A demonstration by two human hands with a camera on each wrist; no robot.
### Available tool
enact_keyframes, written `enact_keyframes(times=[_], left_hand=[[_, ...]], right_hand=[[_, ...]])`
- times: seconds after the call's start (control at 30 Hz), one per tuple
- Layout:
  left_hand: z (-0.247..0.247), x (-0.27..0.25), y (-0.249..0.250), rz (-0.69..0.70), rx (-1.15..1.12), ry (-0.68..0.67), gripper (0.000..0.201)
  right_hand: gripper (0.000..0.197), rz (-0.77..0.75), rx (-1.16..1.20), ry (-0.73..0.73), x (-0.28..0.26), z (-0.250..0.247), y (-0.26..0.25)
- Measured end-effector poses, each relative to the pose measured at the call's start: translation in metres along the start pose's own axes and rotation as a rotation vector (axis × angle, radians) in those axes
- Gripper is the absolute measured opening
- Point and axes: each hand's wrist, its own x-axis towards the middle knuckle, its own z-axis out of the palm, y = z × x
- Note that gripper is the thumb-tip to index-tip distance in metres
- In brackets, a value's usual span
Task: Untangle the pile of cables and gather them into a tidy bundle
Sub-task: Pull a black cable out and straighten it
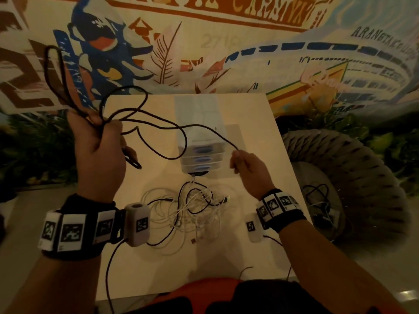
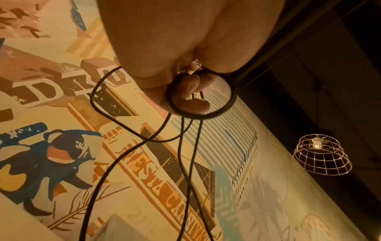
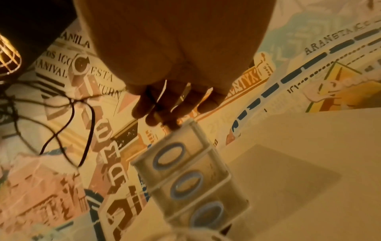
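1. Left hand [image 1: 99,141]: I see it raised above the bench [image 1: 260,132], to the left of the drawer box [image 1: 201,150]. Its fingers [image 2: 193,97] are curled round gathered loops of the black cable [image 1: 158,118]; the left wrist view shows a small coil ringing the fingertips. I judge the hand is held high so the loose length hangs free and does not drop into the heap below.

2. Black cable: from the left hand it runs in slack loops across the front of the drawer box to the right hand [image 1: 247,168]. One long loop stands up above the left hand, another hangs below it.

3. Right hand: it sits just right of the drawer box, above the bench, fingers closed in a pinch on the far stretch of the black cable. I judge it is feeding or drawing the strand out to keep it apart while the left hand collects turns. The right wrist view is too blurred to show the pinch itself.

4. Cable pile [image 1: 192,211]: white and black leads lie knotted together on the bench, in front of the drawer box, between my two wrists. It looks untouched, so I judge most of the task remains.

5. Drawer box: a clear stack of three drawers with blue handles, standing mid-bench behind the pile.
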Motion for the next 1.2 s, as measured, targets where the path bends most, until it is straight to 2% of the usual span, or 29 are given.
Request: enact_keyframes(times=[0.13, 0.2, 0.3, 0.4, 0.47, 0.53, 0.6, 0.7, 0.8, 0.87, 0.93, 1.07, 1.13, 1.2], left_hand=[[0.001, -0.007, 0.0, -0.034, 0.023, -0.047, 0.022], [0.004, -0.013, 0.001, -0.089, 0.04, -0.138, 0.016], [0.01, -0.029, 0.005, -0.262, -0.017, -0.409, 0.022], [0.017, -0.049, 0.004, -0.499, -0.122, -0.734, 0.032], [0.028, -0.063, 0.002, -0.599, -0.138, -0.871, 0.03], [0.043, -0.077, -0.003, -0.688, -0.144, -0.926, 0.022], [0.056, -0.091, -0.011, -0.815, -0.174, -0.936, 0.021], [0.067, -0.115, -0.028, -1.013, -0.268, -0.947, 0.02], [0.058, -0.138, -0.046, -1.175, -0.33, -0.982, 0.026], [0.042, -0.155, -0.054, -1.254, -0.31, -1.089, 0.029], [0.025, -0.174, -0.058, -1.312, -0.207, -1.23, 0.026], [0.011, -0.21, -0.078, -1.404, 0.221, -1.369, 0.025], [0.009, -0.222, -0.096, -1.338, 0.471, -1.483, 0.026], [0.015, -0.236, -0.112, -1.27, 0.672, -1.623, 0.041]], right_hand=[[0.048, 0.051, 0.015, 0.132, -0.01, -0.05, 0.013], [0.04, 0.129, -0.061, 0.155, -0.021, -0.078, 0.02], [0.017, 0.179, -0.098, 0.241, -0.042, -0.121, 0.019], [0.018, 0.115, -0.098, 0.313, -0.06, -0.144, 0.0], [0.021, 0.039, -0.068, 0.29, -0.067, -0.145, -0.017], [0.027, -0.075, -0.023, 0.181, -0.073, -0.135, -0.033], [0.049, -0.123, 0.032, -0.01, -0.076, -0.118, -0.039], [0.09, -0.043, -0.03, -0.352, -0.078, -0.08, -0.032], [0.105, -0.021, -0.15, -0.597, -0.089, -0.05, -0.01], [0.102, -0.051, -0.18, -0.681, -0.096, -0.041, 0.003], [0.09, -0.082, -0.166, -0.745, -0.1, -0.039, 0.011], [0.032, -0.138, -0.176, -0.905, -0.095, -0.041, 0.015], [0.027, -0.063, -0.097, -0.937, -0.091, -0.043, 0.012], [0.024, -0.024, 0.02, -0.892, -0.088, -0.045, 0.007]])
